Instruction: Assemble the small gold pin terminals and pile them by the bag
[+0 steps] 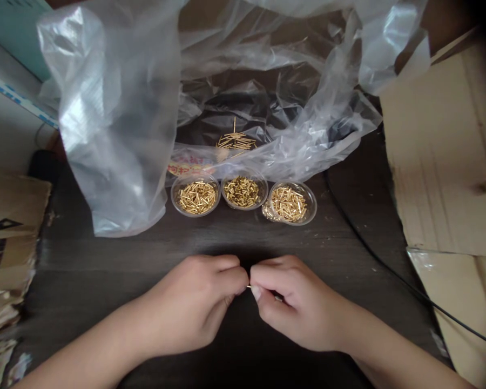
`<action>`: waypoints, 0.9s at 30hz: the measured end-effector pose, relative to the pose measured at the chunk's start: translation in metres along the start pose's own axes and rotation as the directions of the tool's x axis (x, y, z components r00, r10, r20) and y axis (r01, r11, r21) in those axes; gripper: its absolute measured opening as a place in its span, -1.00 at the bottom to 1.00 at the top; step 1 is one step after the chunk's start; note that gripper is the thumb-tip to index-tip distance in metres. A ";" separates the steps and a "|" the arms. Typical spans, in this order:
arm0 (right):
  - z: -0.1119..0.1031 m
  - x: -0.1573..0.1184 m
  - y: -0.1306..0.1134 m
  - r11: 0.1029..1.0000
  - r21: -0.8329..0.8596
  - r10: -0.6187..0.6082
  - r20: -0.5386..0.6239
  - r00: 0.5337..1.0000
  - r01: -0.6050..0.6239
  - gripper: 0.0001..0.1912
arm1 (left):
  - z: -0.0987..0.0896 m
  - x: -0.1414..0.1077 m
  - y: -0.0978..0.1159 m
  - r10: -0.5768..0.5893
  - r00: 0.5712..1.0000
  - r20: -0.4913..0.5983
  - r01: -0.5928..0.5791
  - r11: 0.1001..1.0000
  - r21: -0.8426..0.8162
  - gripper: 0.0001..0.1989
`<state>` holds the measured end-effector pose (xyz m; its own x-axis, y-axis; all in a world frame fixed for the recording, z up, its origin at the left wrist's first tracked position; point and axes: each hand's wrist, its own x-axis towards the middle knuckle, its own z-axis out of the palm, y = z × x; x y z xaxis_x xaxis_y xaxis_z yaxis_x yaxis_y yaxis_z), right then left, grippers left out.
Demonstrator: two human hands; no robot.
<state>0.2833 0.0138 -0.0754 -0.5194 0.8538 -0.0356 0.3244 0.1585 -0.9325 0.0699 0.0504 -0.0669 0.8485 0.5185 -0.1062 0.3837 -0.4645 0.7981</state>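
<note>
My left hand (204, 300) and my right hand (294, 302) meet above the dark table, fingers pinched and nearly touching. A thin gold-coloured pin (249, 286) shows between the fingertips, gripped by my right thumb and index finger; its other end disappears at my left fingertips. Beyond the hands three round clear cups stand in a row: the left cup (196, 198), the middle cup (243, 192) and the right cup (289, 204), each holding many small gold-coloured metal pieces. Behind them, a pile of longer gold pins (237, 143) lies on clear plastic.
A large crumpled plastic bag (121, 119) spreads over the back of the dark table (105, 259). Cardboard (441, 162) stands on the right, with a black cable (368, 246) running past it. More torn cardboard (12, 232) is at the left edge.
</note>
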 end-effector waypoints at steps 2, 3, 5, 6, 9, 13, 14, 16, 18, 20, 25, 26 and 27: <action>0.002 -0.002 0.001 1.000 0.003 -0.007 -0.011 1.000 0.007 -0.77 | 0.000 0.001 0.000 0.010 1.000 -0.007 -0.010 1.000 -0.004 -0.80; 0.003 -0.003 0.001 1.000 -0.004 -0.012 -0.019 1.000 0.011 -0.77 | 0.001 0.001 0.000 0.013 1.000 -0.010 -0.013 1.000 -0.006 -0.80; 0.005 -0.005 0.001 0.999 -0.031 -0.025 -0.041 0.999 0.024 -0.78 | 0.001 0.002 0.000 0.014 1.000 -0.019 -0.014 1.000 -0.006 -0.80; 0.007 -0.006 0.001 0.998 -0.049 -0.034 -0.052 0.998 0.031 -0.79 | 0.001 0.002 0.000 0.015 1.000 -0.023 -0.015 1.000 -0.002 -0.79; 0.010 -0.007 0.000 0.993 -0.108 -0.046 -0.071 0.996 0.038 -0.79 | 0.002 0.003 0.001 0.019 0.999 -0.031 -0.018 1.000 0.016 -0.78; 0.010 -0.006 0.000 0.989 -0.142 -0.042 -0.072 0.997 0.032 -0.76 | 0.004 0.001 0.001 0.010 0.999 -0.042 -0.011 1.000 -0.008 -0.78; 0.009 -0.006 0.000 0.991 -0.130 -0.051 -0.074 0.996 0.041 -0.76 | 0.003 0.001 0.001 0.010 0.999 -0.049 -0.011 0.999 -0.030 -0.79; 0.008 -0.004 0.001 0.994 -0.087 -0.076 -0.087 0.993 0.069 -0.77 | 0.002 0.000 0.002 0.008 0.998 -0.066 -0.014 0.997 -0.082 -0.80; 0.007 -0.003 0.001 0.994 -0.052 -0.099 -0.105 0.989 0.094 -0.77 | 0.000 0.000 0.002 -0.008 0.997 -0.073 -0.001 0.992 -0.128 -0.81; 0.007 -0.003 0.001 0.993 -0.046 -0.113 -0.134 0.984 0.108 -0.75 | -0.003 0.000 0.002 -0.028 0.997 -0.076 0.015 0.986 -0.166 -0.80; 0.008 -0.001 0.002 0.987 -0.053 -0.158 -0.162 0.974 0.152 -0.78 | -0.007 0.000 0.001 -0.013 0.995 -0.099 -0.012 0.970 -0.245 -0.77; 0.008 -0.001 0.003 0.987 -0.051 -0.161 -0.157 0.974 0.154 -0.79 | -0.008 0.000 0.001 -0.009 0.995 -0.100 -0.017 0.969 -0.248 -0.77; 0.008 -0.001 0.003 0.987 -0.045 -0.161 -0.153 0.975 0.156 -0.79 | -0.008 0.000 0.001 -0.008 0.995 -0.098 -0.017 0.967 -0.254 -0.77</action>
<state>0.2788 0.0095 -0.0810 -0.4380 0.8827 0.1703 0.2748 0.3119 -0.9095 0.0678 0.0557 -0.0611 0.8058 0.5897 -0.0540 0.2639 -0.2760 0.9242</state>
